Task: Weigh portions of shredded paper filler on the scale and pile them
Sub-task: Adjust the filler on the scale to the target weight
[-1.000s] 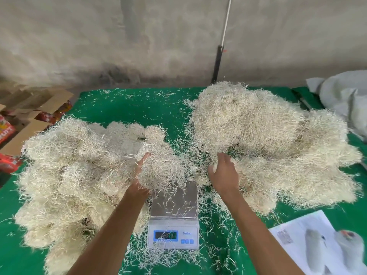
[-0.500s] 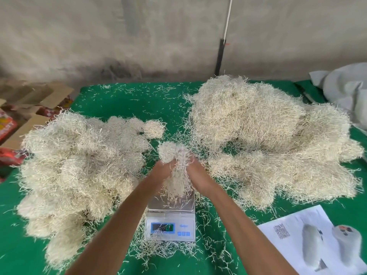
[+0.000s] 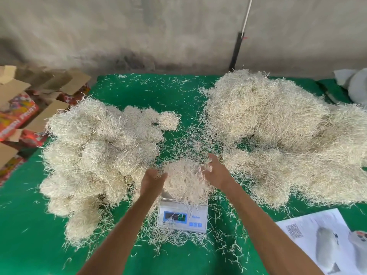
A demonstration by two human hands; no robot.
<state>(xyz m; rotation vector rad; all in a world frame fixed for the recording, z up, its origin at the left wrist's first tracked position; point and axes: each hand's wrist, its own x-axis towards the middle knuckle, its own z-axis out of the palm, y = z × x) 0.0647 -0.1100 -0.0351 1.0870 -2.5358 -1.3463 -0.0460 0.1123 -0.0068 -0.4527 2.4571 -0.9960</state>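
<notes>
A small white digital scale with a blue display stands on the green table cover near the front middle. A loose wad of cream shredded paper lies on its pan. My left hand touches the wad's left side with relaxed fingers. My right hand rests against its right side, index finger raised. A pile of rounded clumps spreads to the left. A bigger heap of shredded paper fills the right.
Stray shreds litter the cover around the scale. A printed sheet lies at the front right. Open cardboard boxes stand off the table's left edge. A white cloth sits at the far right. A pole leans on the wall behind.
Both hands brought a wad together above the scale and have set it down on the pan. Now the fingers loosen at its sides.
</notes>
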